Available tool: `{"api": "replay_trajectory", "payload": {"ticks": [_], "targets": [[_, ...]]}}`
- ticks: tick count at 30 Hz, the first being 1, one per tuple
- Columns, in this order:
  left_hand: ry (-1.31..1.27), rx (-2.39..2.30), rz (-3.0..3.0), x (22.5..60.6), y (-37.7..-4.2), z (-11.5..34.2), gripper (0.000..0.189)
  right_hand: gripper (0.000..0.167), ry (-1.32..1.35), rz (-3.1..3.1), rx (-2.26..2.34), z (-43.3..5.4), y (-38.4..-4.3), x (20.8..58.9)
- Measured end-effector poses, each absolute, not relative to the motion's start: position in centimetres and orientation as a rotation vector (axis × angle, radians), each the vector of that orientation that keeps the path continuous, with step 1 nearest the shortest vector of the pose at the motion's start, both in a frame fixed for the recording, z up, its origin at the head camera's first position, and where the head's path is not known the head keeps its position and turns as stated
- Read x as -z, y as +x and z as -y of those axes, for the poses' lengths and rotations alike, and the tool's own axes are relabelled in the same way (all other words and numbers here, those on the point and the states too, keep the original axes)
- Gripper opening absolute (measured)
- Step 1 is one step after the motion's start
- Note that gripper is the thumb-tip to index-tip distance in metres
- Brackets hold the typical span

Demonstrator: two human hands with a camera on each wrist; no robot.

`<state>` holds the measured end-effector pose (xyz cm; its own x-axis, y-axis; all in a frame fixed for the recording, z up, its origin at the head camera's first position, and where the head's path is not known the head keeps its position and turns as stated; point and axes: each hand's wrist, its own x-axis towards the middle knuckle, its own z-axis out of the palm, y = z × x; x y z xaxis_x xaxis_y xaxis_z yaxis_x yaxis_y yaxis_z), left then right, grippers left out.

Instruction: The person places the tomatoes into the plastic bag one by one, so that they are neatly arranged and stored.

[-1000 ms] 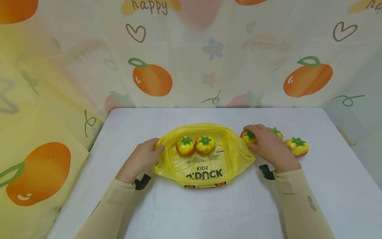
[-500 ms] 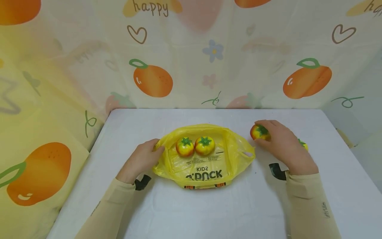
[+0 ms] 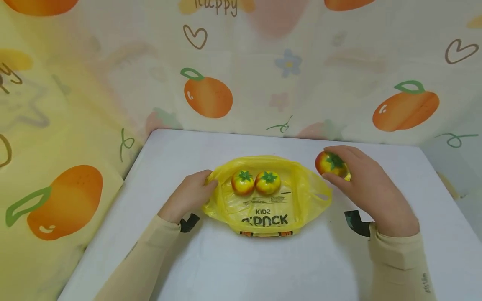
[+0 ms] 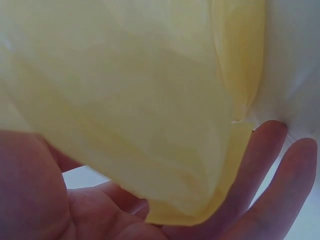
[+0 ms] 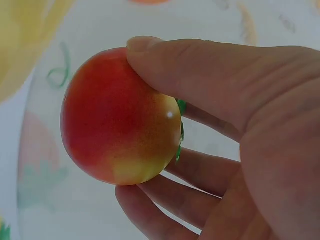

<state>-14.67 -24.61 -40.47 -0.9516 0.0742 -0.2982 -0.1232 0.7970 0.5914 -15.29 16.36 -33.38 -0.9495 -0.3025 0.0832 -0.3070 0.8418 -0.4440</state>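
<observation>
A yellow plastic bag (image 3: pixel 233 217) lies with its mouth spread wide on the table. Inside it sit two yellow-red toy tomatoes with green star-shaped tops, the left tomato (image 3: pixel 242 184) touching the right tomato (image 3: pixel 268 184). My left hand (image 3: pixel 190 192) pinches the bag's left edge; in the left wrist view the yellow film (image 4: pixel 150 125) passes between thumb and fingers. To the right of the bag, my right hand (image 3: pixel 370 184) holds another toy tomato (image 5: pixel 110 120) between thumb and fingertips. In the head view this hand hides the table area behind it.
The white-covered table (image 3: pixel 263 267) meets a fruit-printed curtain (image 3: pixel 248 83) at its back edge, and more printed curtain hangs on the left. The bag's right handle loop (image 3: pixel 321 196) stands loose near the held tomato.
My right hand has moved right, away from the bag's edge, with a tomato in it. The other tomatoes on the right are now hidden. My left hand stays at the bag; the head view has shifted slightly.
</observation>
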Motion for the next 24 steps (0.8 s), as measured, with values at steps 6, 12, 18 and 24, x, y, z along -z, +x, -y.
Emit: {"api": "replay_trajectory", "payload": {"ticks": [6, 12, 18, 24], "targets": [[-0.028, -0.907, -2.683, 40.4, -14.7, 24.5, 0.047, 0.06, 0.686, 2.991, -0.731, -12.7, -15.2, 33.5], [-0.047, -0.916, -2.681, 40.3, -14.7, 24.4, 0.045, 0.059, 0.748, 3.083, -0.715, -9.1, -15.1, 35.0], [-0.05, -0.902, -2.684, 40.2, -14.7, 24.3, 0.042, 0.06, 0.861, 3.06, -0.698, -6.0, -14.2, 35.9], [-0.047, -0.907, -2.692, 40.3, -14.7, 24.2, 0.047, 0.061, 1.016, 2.977, -0.647, -3.7, -13.4, 36.7]]}}
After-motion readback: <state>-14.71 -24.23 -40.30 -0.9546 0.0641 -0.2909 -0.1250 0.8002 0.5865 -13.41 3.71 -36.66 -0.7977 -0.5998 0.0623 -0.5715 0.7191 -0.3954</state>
